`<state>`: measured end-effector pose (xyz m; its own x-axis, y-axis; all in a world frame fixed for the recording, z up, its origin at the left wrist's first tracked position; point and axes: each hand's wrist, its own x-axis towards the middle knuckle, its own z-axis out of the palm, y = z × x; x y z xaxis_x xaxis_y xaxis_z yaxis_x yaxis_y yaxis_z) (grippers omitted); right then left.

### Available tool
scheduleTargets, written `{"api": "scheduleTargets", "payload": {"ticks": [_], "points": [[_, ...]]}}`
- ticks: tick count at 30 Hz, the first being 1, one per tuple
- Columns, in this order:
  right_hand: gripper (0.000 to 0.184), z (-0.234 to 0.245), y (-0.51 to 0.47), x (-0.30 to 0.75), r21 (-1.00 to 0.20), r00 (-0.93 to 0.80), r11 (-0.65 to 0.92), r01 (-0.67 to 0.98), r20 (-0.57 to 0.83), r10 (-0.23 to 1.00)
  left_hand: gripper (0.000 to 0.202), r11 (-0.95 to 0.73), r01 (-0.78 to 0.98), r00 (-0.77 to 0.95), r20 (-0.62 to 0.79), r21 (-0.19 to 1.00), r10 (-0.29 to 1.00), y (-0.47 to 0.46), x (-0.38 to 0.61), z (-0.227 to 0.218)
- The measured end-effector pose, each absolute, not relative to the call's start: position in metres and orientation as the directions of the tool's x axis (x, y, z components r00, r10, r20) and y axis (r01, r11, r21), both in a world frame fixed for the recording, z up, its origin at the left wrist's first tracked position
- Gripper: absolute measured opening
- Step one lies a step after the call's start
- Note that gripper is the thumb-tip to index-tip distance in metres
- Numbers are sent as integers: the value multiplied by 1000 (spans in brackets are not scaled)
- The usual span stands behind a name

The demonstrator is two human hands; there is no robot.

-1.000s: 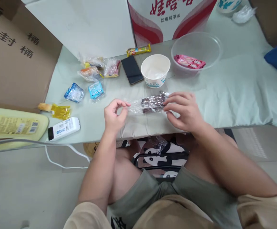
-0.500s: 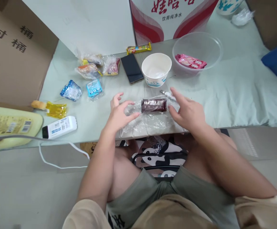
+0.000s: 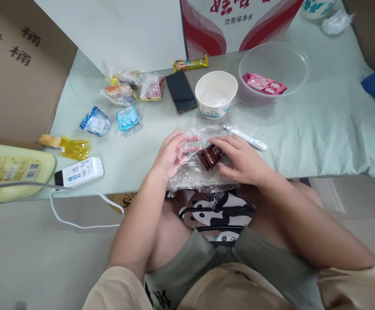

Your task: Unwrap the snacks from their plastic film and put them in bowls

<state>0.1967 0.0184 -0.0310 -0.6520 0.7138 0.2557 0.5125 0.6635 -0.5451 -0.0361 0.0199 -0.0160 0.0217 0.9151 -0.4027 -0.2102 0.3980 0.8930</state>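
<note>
A dark brown wrapped snack [image 3: 209, 157] lies at an angle on a crumpled sheet of clear plastic film [image 3: 190, 175] near the table's front edge. My right hand [image 3: 240, 158] grips its right end, thumb below and fingers over the top. To the left, my left hand [image 3: 173, 153] has its fingers bent under the film, which is raised and draped across them. Just beyond my right hand lies a white pen-like cutter [image 3: 247, 138], its tip on the film. A white paper bowl [image 3: 215, 95] stands behind the film.
Pink snack packs [image 3: 264, 84] sit in a clear plastic basin [image 3: 300, 71] at the back right. A phone [image 3: 181, 91] and a yellow snack bar [image 3: 191, 63] lie left of the bowl. Several wrapped snacks [image 3: 119, 94], a white bottle [image 3: 80, 172] and a yellow bottle [image 3: 13, 170] are farther left.
My right hand has moved left onto the brown snack, which has turned and tilted. My left hand has gone in under the film and lifted it. The cutter now shows more fully.
</note>
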Motion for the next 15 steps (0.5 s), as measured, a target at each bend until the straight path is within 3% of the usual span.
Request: {"api": "scheduleTargets", "payload": {"ticks": [3,8,10,12,15], "points": [[69,-36,18,197,-541,-725,689,482,194,660,33,417,-265,45,-421,870,906,19,-35,-17],[42,-41,16,187,-510,-622,608,608,169,764,32,461,-199,262,-406,865,875,13,-27,-14],[39,-41,17,184,-521,-589,584,622,181,788,31,453,-214,278,-390,866,878,14,-26,-13],[41,-39,19,184,-559,-583,573,599,186,791,29,428,-269,188,-389,863,902,18,-28,-15],[39,-36,22,186,-613,-582,546,571,167,796,22,367,-264,-109,-405,892,908,28,-34,-22]]}}
